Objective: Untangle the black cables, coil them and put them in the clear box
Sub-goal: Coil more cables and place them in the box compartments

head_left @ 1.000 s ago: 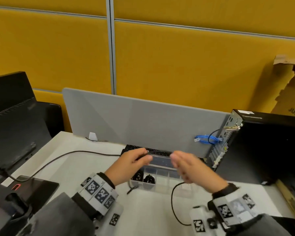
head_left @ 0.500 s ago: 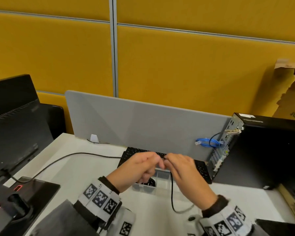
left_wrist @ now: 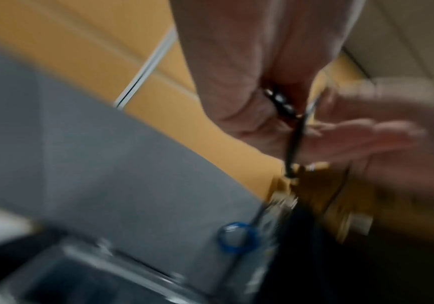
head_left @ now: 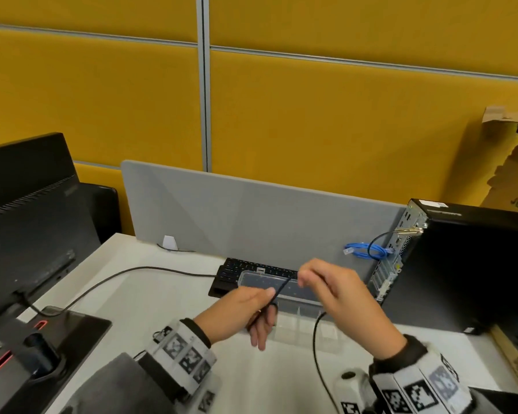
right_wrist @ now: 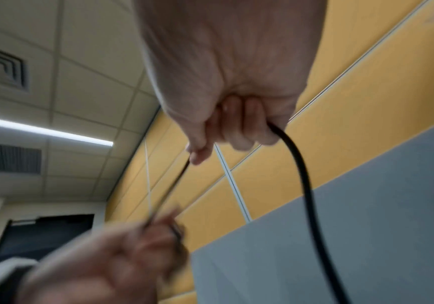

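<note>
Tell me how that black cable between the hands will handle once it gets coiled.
Probably floppy: the black cable droops in a loose arc below the right hand. Likely light, since the left hand holds it by a fingertip pinch. It runs straight between the hands, so probably no stiff kinks.

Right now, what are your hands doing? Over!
Left hand and right hand both grip the black cable, stretched between them. Clear box open below. Nothing blocking it.
</note>
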Action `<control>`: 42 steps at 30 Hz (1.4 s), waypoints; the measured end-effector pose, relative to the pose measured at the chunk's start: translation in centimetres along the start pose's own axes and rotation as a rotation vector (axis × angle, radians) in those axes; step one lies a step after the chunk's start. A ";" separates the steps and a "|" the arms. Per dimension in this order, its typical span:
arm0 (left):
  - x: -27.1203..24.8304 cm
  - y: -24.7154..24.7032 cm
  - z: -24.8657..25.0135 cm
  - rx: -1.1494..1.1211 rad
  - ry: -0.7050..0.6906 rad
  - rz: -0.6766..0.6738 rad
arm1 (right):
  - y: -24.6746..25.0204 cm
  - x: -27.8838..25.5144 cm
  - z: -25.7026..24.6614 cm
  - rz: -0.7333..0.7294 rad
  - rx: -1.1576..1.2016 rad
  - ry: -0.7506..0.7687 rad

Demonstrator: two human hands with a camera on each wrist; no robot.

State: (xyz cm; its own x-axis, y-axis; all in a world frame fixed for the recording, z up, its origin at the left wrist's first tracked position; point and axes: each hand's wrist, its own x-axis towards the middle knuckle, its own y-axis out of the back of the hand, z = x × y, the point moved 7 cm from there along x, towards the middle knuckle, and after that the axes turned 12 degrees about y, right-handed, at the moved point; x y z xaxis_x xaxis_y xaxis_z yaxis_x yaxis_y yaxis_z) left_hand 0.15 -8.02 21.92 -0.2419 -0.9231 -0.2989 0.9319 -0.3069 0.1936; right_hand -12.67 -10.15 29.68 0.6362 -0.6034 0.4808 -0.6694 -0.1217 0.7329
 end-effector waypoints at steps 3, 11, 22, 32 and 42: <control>-1.4 -0.7 2.7 -0.443 -0.089 -0.195 | 0.0 0.0 1.6 0.049 -0.157 -0.052; -0.4 2.9 3.0 -0.052 -0.259 0.435 | -7.4 -3.2 -2.7 -0.479 -0.024 0.037; -1.4 -1.0 4.4 -0.602 -0.226 -0.053 | -7.6 -3.9 1.4 -0.612 -0.205 -0.027; -1.8 -1.6 1.3 -0.219 0.006 -0.099 | 1.5 -0.5 2.6 0.061 0.031 -0.078; -1.4 0.7 3.4 0.174 -0.213 0.480 | -5.5 -2.2 -1.8 -0.463 -0.063 0.071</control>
State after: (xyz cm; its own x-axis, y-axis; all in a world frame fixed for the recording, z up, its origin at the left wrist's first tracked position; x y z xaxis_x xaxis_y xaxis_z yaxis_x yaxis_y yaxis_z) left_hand 0.23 -7.74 25.62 0.1324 -0.9898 0.0531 0.8972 0.1425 0.4180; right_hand -9.66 -6.72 25.44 0.8883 -0.4414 0.1267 -0.2860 -0.3160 0.9046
